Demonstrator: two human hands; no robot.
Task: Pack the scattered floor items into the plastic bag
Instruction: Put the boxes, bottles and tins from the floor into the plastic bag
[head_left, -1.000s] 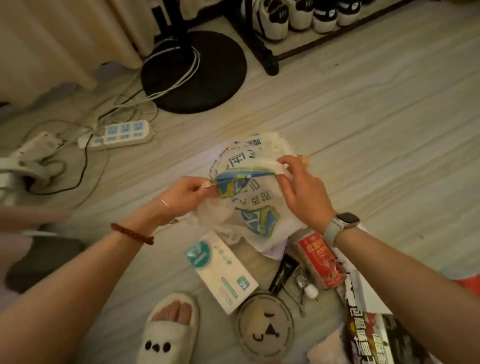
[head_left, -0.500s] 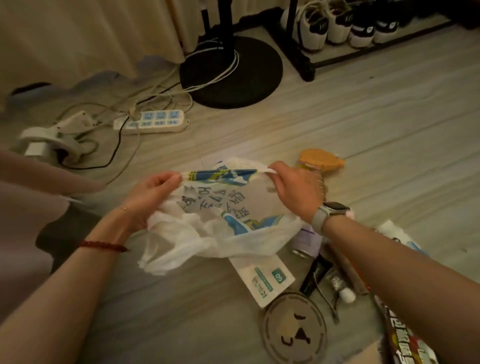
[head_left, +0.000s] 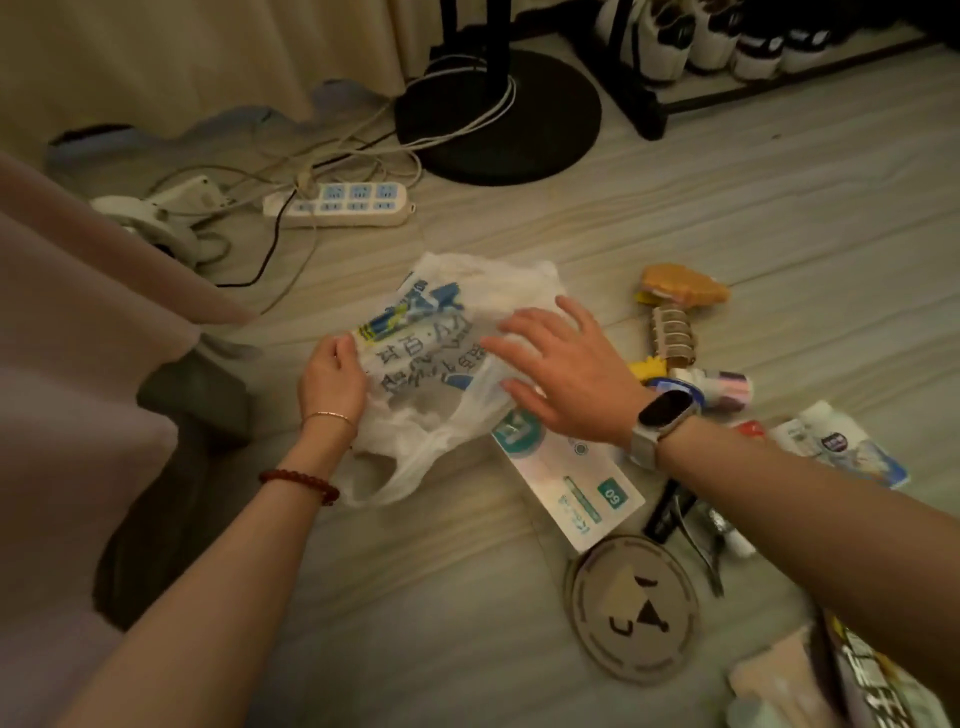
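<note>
So the plastic bag (head_left: 441, 358) is lying crumpled on the floor (head_left: 415, 597), middle of the room, printed side up. The left hand (head_left: 332, 379) is pinching the bag's left edge, and the right hand (head_left: 566, 374) is spread flat and loose over the bag's right side, fingers not closed on anything. Just right of the bag sits a white box with teal print (head_left: 569, 480), partly under a bag handle. A round lid with a face on it (head_left: 631, 608) lies nearer, and a small bottle (head_left: 719, 389) and an orange toy (head_left: 680, 288) sit further right.
</note>
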